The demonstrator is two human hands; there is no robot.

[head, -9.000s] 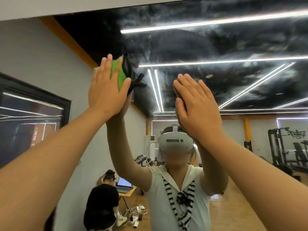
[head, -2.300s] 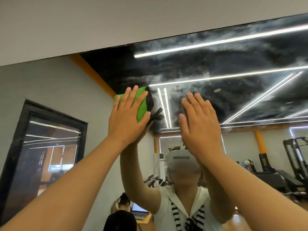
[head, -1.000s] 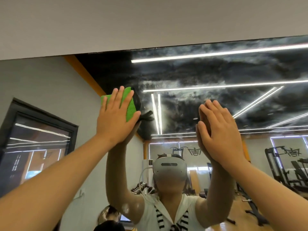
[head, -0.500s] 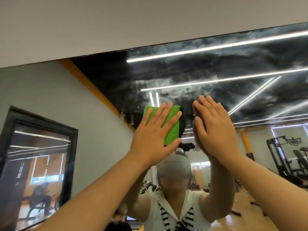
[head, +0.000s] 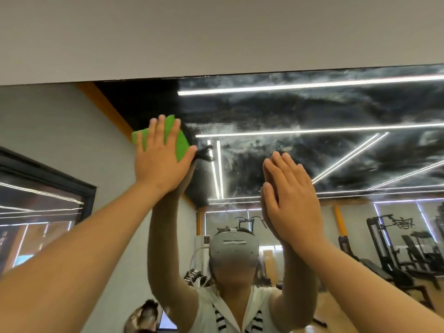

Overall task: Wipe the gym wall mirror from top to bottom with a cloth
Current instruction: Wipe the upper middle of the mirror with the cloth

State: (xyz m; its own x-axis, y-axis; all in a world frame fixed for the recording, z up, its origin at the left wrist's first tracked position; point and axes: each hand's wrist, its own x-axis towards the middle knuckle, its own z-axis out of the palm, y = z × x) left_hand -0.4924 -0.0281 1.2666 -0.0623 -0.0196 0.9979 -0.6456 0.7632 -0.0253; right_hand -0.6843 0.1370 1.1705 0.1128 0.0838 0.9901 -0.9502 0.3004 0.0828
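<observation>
Left hand (head: 159,162): I lay it flat on a green cloth (head: 179,140), fingers (head: 153,131) straight and slightly spread, pressing the cloth against the wall mirror (head: 336,109) in the upper left part of the glass, below its top edge. Right hand (head: 290,198): raised to the right of the cloth and lower, fingers straight and held together, palm toward the glass; contact cannot be told. Hazy grey-white streaks cover the glass right of the cloth. A plain grey wall (head: 216,32) runs above the mirror. Reflected: my raised arms, a headset (head: 233,248), gym machines (head: 396,248).
</observation>
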